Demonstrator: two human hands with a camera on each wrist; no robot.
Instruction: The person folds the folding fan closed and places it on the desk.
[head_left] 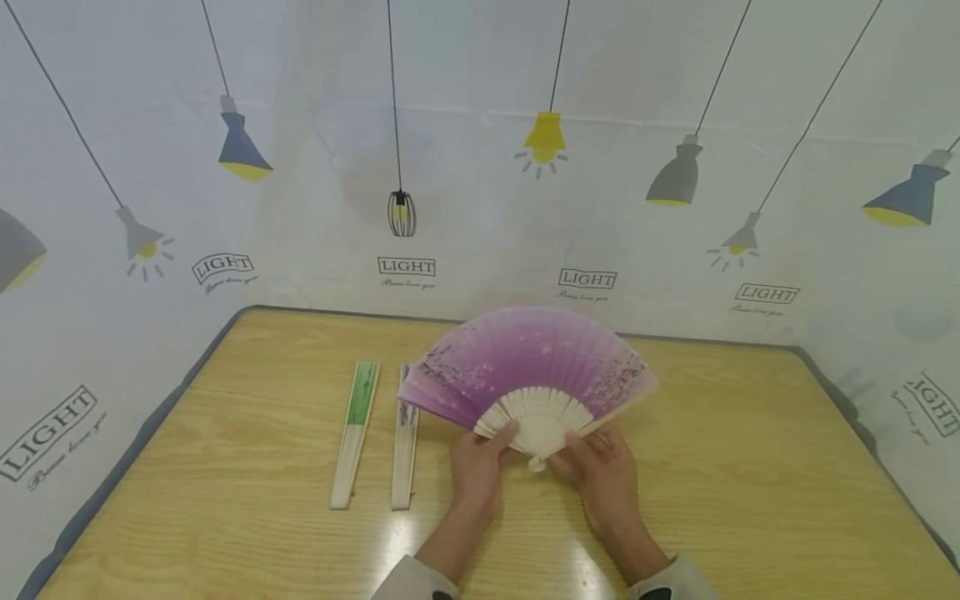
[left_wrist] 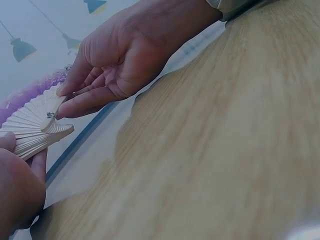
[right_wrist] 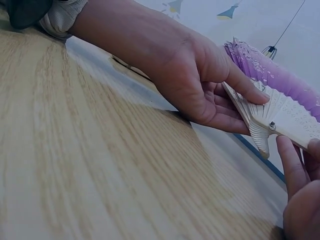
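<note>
A purple folding fan with printed blossoms and pale pierced ribs is spread wide above the table. My left hand pinches the left end of its ribs, thumb in front. On the opposite side, my right hand grips the right end stick near the pivot. Both wrist views show the pivot pin between the hands; the left wrist view has the right hand at the top, and the right wrist view has the left hand. Fingers behind the ribs are partly hidden.
Left of the spread fan lie two folded fans: a green one and a grey-patterned one, its upper end partly covered by the purple fan in the head view. The wooden table meets a white curtain printed with lamps along its edges.
</note>
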